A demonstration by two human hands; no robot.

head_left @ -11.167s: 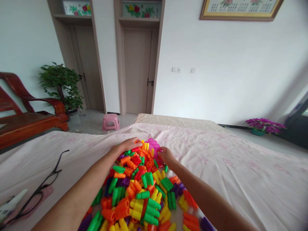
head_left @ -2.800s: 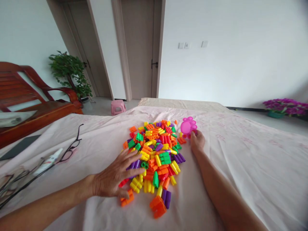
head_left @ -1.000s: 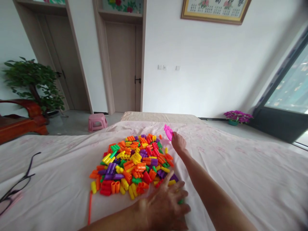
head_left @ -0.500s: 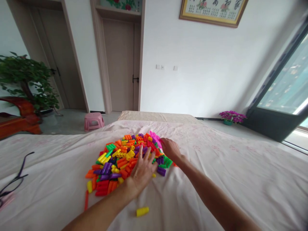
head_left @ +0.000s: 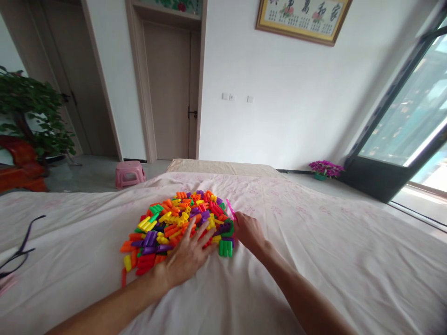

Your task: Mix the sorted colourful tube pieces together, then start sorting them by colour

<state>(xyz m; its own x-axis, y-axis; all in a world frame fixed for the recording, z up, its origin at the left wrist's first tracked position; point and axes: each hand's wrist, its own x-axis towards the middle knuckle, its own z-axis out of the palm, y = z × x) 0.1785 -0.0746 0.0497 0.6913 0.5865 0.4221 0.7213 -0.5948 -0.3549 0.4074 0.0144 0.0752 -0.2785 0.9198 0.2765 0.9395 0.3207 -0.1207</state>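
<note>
you face a white wall (head_left: 286, 125) with a gold-framed picture (head_left: 303, 18) high up. at far left, a leafy plant (head_left: 35, 109) and a pink stool (head_left: 130, 173) stand on grey floor (head_left: 92, 174); at far right, daylight reaches you through dark-framed glass (head_left: 401, 121) near purple flowers (head_left: 326, 168).

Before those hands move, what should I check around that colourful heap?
1. Grip of the right hand closed on the thin pink plastic piece: ok.
2. Grip of the left hand open, spread over the heap of multicoloured plastic blocks: ok.
3. Dark-framed glasses apart from the heap: ok.
4. Broad face of the pink piece in clear view: not ok, seen nearly edge-on.
5. Anything beneath the left palm: cannot tell, hidden.
</note>
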